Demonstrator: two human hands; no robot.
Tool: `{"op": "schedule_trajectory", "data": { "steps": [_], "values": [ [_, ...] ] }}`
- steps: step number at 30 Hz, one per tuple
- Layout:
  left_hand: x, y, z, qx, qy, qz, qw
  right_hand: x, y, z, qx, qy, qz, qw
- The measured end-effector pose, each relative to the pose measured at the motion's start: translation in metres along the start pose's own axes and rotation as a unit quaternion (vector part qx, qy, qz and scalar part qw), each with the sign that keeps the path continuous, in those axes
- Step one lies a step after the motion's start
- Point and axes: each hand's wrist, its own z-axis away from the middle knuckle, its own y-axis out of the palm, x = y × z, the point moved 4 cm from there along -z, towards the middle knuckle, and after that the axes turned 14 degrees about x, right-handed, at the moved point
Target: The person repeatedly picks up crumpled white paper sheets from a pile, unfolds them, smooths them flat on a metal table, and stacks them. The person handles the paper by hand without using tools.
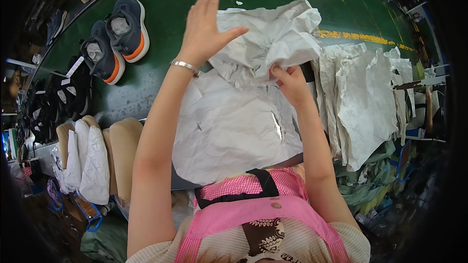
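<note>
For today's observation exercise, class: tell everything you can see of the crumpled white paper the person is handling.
The crumpled white paper is a thin, heavily creased sheet, like tissue or packing paper, bunched into a loose wad. It is held up over the green surface, above a flatter wrinkled sheet of the same look. The right hand pinches its lower edge; the left hand, fingers spread open, presses flat against its left side. Its upper right corner sticks out free.
</note>
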Motion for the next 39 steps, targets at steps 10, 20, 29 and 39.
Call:
{"op": "schedule_trajectory", "data": {
  "steps": [10,20,29,39],
  "values": [
    [0.007,0.035,0.013,0.058,-0.116,0.24,0.962,0.006,-0.034,0.013,-0.188,-0.137,-0.176,0.957],
    [0.078,-0.034,0.034,-0.047,-0.239,0.374,0.895,-0.008,-0.068,0.007,-0.342,-0.168,-0.14,0.914],
    [0.193,-0.102,0.076,-0.035,-0.347,-0.041,0.936,0.038,-0.083,0.027,-0.4,-0.193,-0.151,0.883],
    [0.046,-0.066,0.072,-0.037,-0.044,-0.009,0.998,0.071,0.021,0.077,-0.084,-0.077,-0.113,0.987]
  ]
}}
